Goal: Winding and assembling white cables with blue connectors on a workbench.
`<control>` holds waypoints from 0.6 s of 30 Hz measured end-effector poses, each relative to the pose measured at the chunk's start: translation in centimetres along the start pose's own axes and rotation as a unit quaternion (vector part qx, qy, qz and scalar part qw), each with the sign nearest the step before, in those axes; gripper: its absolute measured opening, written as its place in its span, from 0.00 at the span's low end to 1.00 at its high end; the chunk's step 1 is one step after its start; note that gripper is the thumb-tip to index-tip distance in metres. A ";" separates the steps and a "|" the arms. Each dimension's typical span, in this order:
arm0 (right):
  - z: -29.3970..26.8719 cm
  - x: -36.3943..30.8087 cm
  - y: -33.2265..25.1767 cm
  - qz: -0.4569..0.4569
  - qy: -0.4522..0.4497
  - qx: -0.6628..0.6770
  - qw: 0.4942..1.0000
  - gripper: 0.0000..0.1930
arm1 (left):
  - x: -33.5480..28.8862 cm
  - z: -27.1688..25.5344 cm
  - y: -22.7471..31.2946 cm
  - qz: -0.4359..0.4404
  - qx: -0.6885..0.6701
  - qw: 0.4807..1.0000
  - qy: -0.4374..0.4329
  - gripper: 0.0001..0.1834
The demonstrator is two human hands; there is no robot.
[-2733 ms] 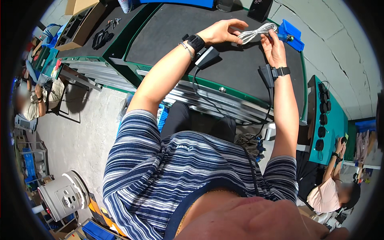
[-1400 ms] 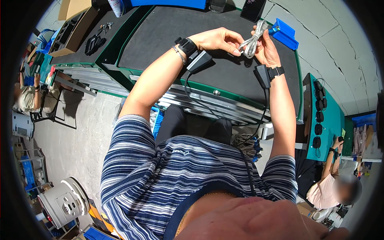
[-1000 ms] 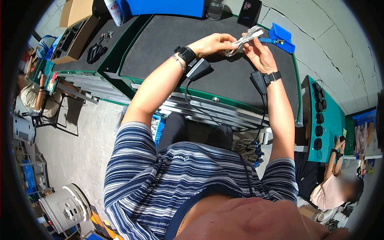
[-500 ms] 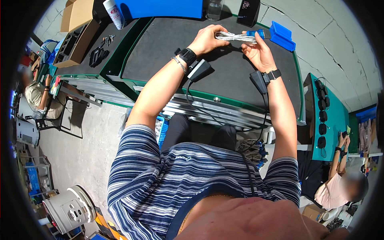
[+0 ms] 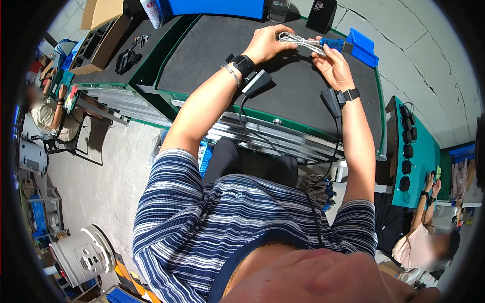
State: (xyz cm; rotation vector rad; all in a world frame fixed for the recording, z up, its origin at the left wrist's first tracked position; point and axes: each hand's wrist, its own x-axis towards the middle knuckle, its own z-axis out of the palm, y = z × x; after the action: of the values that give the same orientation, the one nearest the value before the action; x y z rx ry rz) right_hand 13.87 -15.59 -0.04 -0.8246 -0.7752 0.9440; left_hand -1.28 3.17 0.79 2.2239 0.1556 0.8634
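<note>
A bundled silvery-white cable (image 5: 304,42) is held up between my hands over the far part of the dark worktop. My left hand (image 5: 268,44) pinches the looped end of the bundle between thumb and fingers. At the other end my right hand (image 5: 334,68) grips the cable beside its blue plug (image 5: 331,43), with the thumb against the plug. The plug's metal end points right, toward a small blue bin (image 5: 361,47) on the worktop. Both wrists carry dark straps with black boxes and wires.
A black mat covers the green-edged worktop (image 5: 212,70). Along its back stand a blue box (image 5: 214,7), a clear jar (image 5: 278,11) and a black screen device (image 5: 321,16). To the left are a spray can (image 5: 152,13) and an open carton (image 5: 98,45). Other people work at both sides.
The cable bundle has tilted, its plug end now lower and slightly further right, with more of the plug showing. My hands stay on it. The whole view has shifted a little.
</note>
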 end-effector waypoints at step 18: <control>0.6 -0.3 0.4 -0.039 0.040 -0.135 0.989 0.19 | 0.2 0.7 -1.3 -0.092 -0.232 0.968 0.024 0.31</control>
State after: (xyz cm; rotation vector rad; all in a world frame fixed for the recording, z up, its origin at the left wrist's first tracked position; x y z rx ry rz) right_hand 13.14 -15.53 -0.22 -1.0534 -0.8704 0.7420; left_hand -0.46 3.76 -0.32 1.7234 0.1606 0.7614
